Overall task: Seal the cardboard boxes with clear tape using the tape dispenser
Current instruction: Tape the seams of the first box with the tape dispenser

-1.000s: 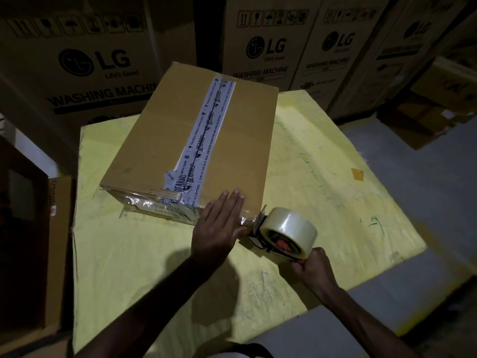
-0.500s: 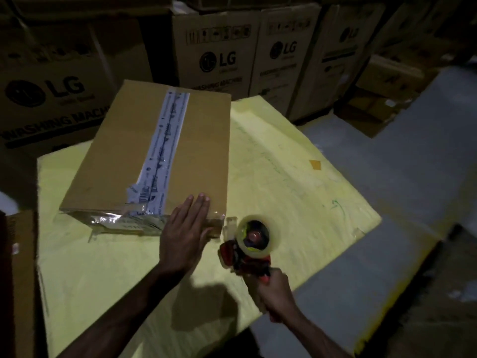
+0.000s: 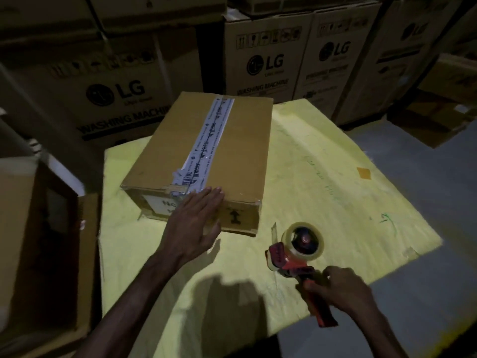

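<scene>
While left hand [image 3: 192,226] lies flat on box [image 3: 206,140], fingers straight, maybe steadying, right hand [image 3: 340,290] grips dispenser [image 3: 284,257] handle, roll past fingertips

One box [image 3: 232,140] on the table [image 3: 322,177], with one printed strip [image 3: 211,140] along its top. One dispenser [image 3: 281,257] carrying one roll [image 3: 313,254] of clear tape. One tan patch [image 3: 364,173] on the table. Behind, three LG cartons [image 3: 121,99] show their marks plainly; a fourth, far right, only dimly. One open carton [image 3: 87,254] at left
</scene>
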The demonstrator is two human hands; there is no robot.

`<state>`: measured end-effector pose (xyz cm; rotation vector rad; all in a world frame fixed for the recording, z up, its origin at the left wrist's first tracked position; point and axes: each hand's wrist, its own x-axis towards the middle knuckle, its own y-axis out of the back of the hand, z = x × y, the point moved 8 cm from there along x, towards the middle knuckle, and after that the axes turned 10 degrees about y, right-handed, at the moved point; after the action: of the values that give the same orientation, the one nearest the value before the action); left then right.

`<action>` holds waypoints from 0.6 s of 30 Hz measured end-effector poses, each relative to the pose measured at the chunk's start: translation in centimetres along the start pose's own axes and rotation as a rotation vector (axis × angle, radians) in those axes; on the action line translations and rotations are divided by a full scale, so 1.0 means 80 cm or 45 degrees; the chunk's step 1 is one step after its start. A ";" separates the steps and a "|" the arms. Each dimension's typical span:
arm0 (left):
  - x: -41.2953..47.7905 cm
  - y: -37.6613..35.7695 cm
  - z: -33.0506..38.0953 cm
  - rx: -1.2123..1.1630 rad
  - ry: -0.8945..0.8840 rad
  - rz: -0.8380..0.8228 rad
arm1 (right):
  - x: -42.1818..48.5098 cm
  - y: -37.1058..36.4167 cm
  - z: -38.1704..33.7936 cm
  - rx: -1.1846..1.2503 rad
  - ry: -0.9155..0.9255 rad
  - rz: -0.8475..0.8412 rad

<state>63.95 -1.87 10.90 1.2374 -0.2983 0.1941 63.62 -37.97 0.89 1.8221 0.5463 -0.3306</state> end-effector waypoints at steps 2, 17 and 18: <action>-0.002 0.028 -0.038 -0.095 0.079 -0.026 | -0.018 0.070 -0.051 -0.007 0.120 0.405; 0.034 0.061 -0.125 -0.265 0.153 -0.099 | 0.086 0.077 -0.398 0.393 1.226 0.743; 0.032 0.057 -0.124 -0.285 0.156 -0.095 | 0.087 0.073 -0.393 0.405 1.223 0.750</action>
<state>66.14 8.95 12.91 1.0085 -0.1629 0.1667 71.14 -8.17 12.10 2.2945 0.5733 0.9535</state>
